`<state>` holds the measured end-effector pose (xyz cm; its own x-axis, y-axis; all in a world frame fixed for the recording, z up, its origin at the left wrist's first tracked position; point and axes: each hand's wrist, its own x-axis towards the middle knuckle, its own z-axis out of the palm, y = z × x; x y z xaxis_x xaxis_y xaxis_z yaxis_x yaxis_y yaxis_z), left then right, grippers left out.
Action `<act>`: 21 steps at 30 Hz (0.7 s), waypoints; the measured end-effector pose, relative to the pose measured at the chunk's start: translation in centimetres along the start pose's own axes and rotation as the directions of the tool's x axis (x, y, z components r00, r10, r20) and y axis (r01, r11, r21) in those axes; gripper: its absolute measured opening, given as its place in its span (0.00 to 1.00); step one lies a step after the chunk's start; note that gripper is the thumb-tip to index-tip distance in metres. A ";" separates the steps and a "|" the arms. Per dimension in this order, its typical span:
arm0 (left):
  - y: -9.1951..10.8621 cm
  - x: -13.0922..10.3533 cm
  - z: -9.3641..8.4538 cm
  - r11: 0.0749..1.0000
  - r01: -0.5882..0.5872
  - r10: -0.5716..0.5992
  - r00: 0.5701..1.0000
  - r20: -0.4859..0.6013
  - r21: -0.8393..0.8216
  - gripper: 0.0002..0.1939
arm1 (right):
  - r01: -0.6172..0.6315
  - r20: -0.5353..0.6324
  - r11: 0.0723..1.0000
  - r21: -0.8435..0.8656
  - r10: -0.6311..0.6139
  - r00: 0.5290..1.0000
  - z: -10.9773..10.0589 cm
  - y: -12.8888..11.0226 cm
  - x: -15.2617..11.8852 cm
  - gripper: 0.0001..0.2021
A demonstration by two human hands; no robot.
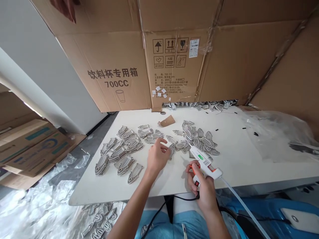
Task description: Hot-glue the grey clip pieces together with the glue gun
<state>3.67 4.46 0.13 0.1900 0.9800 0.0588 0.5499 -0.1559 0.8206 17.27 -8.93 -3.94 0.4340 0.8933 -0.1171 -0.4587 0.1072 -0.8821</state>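
Observation:
My right hand [204,187] is wrapped around a white hot glue gun [203,160] with an orange trigger. Its nozzle points up and left, at the edge of a pile of flat grey boat-shaped pieces [199,141]. A long translucent glue stick [243,204] runs out of the gun's back end. At the middle of the table, the curled fingers of my left hand [157,155] hold the edge of one grey boat-shaped piece [171,150], near the nozzle. More such pieces lie in stacks [118,151] to the left of that hand.
A white table [239,169] carries all this. Cardboard boxes [117,59] stand upright along its back. A brown cardboard scrap [167,121], dark bits and clear plastic [276,132] lie on top. A black cable [161,207] hangs at the front. Another person's hand [65,9] shows at top left.

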 end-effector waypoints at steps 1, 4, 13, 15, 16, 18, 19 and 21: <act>0.1 0.1 0.0 1.000 -0.006 0.006 1.000 0.007 0.028 0.14 | -0.005 0.011 1.000 -0.008 0.005 1.000 0.0 -0.1 0.0 0.23; 0.4 0.3 0.0 0.987 -0.052 0.051 0.999 0.011 0.151 0.15 | -0.012 0.021 1.000 -0.027 0.013 1.000 0.2 -0.4 -0.2 0.23; 2.1 5.9 0.4 0.805 -0.373 0.344 0.927 0.148 0.462 0.21 | 0.010 0.014 1.000 -0.020 -0.010 1.000 0.4 -0.7 -0.4 0.23; 2.1 7.6 0.5 0.717 -0.469 0.386 0.883 0.267 0.517 0.25 | 0.017 -0.002 1.000 0.000 -0.017 1.000 0.5 -0.6 -0.3 0.23; 2.0 8.2 0.5 0.691 -0.496 0.378 0.868 0.321 0.527 0.27 | 0.014 -0.002 1.000 0.008 -0.014 1.000 0.5 -0.6 -0.2 0.23; 1.7 9.0 0.5 0.676 -0.508 0.331 0.857 0.396 0.534 0.27 | 0.003 0.002 1.000 0.018 -0.003 1.000 0.4 -0.6 -0.2 0.23; 1.5 9.2 0.5 0.680 -0.500 0.307 0.859 0.411 0.537 0.26 | 0.002 0.003 1.000 0.023 -0.002 1.000 0.4 -0.5 -0.2 0.23; 1.2 9.2 0.5 0.692 -0.481 0.279 0.866 0.415 0.538 0.23 | 0.009 0.000 1.000 0.025 -0.009 1.000 0.2 -0.5 -0.1 0.22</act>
<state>6.46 13.22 1.40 0.6559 0.7536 0.0437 0.7266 -0.6460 0.2341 17.24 -9.01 -3.41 0.4382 0.8922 -0.1096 -0.4739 0.1257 -0.8716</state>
